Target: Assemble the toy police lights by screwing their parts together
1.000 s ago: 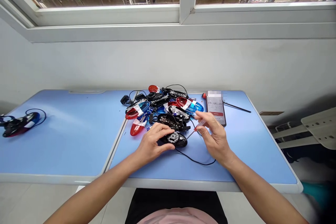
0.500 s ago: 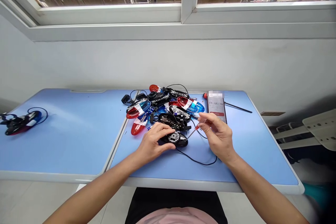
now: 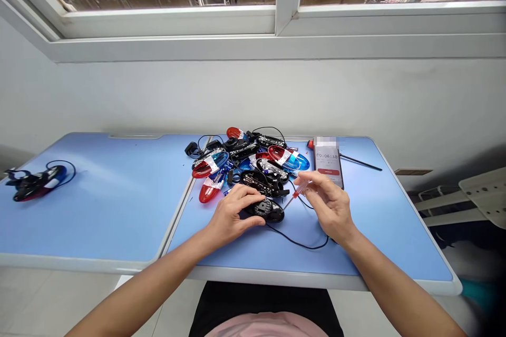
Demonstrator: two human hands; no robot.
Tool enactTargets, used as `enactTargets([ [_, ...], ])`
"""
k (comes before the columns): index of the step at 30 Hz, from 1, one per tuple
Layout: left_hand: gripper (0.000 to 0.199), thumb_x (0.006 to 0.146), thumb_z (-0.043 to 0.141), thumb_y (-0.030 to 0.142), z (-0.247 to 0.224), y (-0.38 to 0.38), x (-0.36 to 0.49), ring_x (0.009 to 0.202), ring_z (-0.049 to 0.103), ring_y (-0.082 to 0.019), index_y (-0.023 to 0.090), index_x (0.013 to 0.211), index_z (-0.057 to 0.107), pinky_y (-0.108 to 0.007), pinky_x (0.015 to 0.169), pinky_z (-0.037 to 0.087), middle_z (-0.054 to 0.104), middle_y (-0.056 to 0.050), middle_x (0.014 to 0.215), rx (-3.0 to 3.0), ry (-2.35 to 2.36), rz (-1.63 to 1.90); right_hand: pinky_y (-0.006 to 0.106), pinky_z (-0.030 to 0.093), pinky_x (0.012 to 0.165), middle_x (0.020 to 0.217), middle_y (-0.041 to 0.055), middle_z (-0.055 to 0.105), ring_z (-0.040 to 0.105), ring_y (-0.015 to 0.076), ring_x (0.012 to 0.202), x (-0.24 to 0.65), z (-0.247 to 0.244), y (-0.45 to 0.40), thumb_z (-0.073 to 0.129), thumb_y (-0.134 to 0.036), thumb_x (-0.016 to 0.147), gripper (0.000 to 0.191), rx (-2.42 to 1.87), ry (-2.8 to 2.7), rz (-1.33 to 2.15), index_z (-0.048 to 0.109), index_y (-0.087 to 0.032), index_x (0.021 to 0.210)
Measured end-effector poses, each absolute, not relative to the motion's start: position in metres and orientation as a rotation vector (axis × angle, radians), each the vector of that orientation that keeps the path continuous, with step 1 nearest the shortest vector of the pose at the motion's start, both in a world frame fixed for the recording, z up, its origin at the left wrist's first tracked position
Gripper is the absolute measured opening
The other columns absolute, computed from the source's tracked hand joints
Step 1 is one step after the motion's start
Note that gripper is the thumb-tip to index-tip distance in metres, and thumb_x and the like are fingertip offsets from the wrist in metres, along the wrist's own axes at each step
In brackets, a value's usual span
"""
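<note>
On the blue table, my left hand [image 3: 236, 210] grips a black oval device [image 3: 272, 211] by its left end, thumb and fingers on either side of its round speaker-like face. My right hand [image 3: 330, 202] pinches a screwdriver [image 3: 299, 190] with a clear red handle. The screwdriver slants down, its thin tip at the device's right end. A black cable [image 3: 302, 245] runs from the device toward the right wrist. Just behind the device lies an opened black housing [image 3: 259, 183] with its inner board showing.
Behind my hands is a pile of black housings and red-and-blue covers [image 3: 211, 164]. A phone [image 3: 328, 164] with a running timer lies at the right, beside a black rod [image 3: 361, 162]. Another black device with a looped cable [image 3: 39, 184] rests far left. A seam [image 3: 176, 216] divides the tabletops.
My right fingers have shifted on the screwdriver, and more of its handle shows. Its tip stays at the device's right end. My left hand keeps its hold.
</note>
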State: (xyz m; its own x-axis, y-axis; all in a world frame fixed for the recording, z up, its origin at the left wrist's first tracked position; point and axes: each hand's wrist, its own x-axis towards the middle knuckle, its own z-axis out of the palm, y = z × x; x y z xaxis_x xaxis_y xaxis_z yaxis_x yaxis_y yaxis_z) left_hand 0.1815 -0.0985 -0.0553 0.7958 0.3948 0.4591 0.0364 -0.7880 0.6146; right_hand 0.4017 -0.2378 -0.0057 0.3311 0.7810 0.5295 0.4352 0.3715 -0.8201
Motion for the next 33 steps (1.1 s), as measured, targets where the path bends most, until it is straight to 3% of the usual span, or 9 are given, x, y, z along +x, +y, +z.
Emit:
enactTargets([
  [3,0.038,0.092,0.079,0.043,-0.055,-0.098,0.181,0.107,0.063,-0.027,0.025,0.125,0.072,-0.043,0.092,0.055,0.072,-0.01,0.115,2.392,0.306,0.769,0.035,0.064,0.073,0.098,0.0039,0.076,0.071,0.0162,0.075,0.402,-0.006,-0.238,0.066,-0.025,0.098,0.022,-1.24,-1.333,0.305,0.07,-0.026,0.119],
  [7,0.038,0.092,0.079,0.041,-0.053,-0.098,0.181,0.108,0.063,-0.027,0.025,0.125,0.073,-0.044,0.093,0.055,0.072,-0.011,0.116,2.397,0.306,0.768,0.036,0.065,0.077,0.098,0.0038,0.078,0.073,0.0164,0.08,0.404,-0.005,-0.239,0.056,-0.019,0.102,0.025,-1.198,-1.344,0.369,0.068,-0.027,0.122],
  [11,0.037,0.092,0.079,0.04,-0.054,-0.097,0.181,0.11,0.064,-0.028,0.026,0.125,0.073,-0.044,0.095,0.056,0.072,-0.011,0.117,2.403,0.314,0.753,0.039,0.065,0.077,0.101,0.0061,0.077,0.072,0.0189,0.083,0.405,-0.005,-0.239,0.056,-0.024,0.103,0.024,-1.141,-1.417,0.376,0.069,-0.027,0.123],
  [21,0.035,0.091,0.08,0.038,-0.055,-0.098,0.18,0.109,0.069,-0.027,0.023,0.122,0.072,-0.042,0.092,0.058,0.072,-0.012,0.121,2.373,0.303,0.785,0.033,0.065,0.074,0.093,0.0013,0.076,0.071,0.0151,0.078,0.404,-0.005,-0.24,0.056,-0.018,0.102,0.027,-1.214,-1.305,0.32,0.069,-0.028,0.123],
  [29,0.042,0.081,0.087,0.052,-0.051,-0.103,0.185,0.093,0.068,-0.024,0.02,0.099,0.066,-0.037,0.081,0.056,0.071,-0.008,0.099,2.292,0.449,0.901,0.034,0.068,0.071,0.095,0.0028,0.077,0.073,0.0164,0.077,0.402,-0.011,-0.238,0.06,-0.022,0.101,0.024,-1.223,-1.275,0.258,0.07,-0.027,0.122],
  [33,0.049,0.082,0.084,0.058,-0.049,-0.105,0.185,0.089,0.066,-0.022,0.02,0.107,0.065,-0.034,0.075,0.055,0.07,-0.008,0.102,2.275,0.444,0.861,0.034,0.067,0.072,0.096,0.0023,0.078,0.074,0.0165,0.078,0.402,-0.015,-0.237,0.061,-0.021,0.101,0.024,-1.281,-1.281,0.219,0.07,-0.028,0.122],
])
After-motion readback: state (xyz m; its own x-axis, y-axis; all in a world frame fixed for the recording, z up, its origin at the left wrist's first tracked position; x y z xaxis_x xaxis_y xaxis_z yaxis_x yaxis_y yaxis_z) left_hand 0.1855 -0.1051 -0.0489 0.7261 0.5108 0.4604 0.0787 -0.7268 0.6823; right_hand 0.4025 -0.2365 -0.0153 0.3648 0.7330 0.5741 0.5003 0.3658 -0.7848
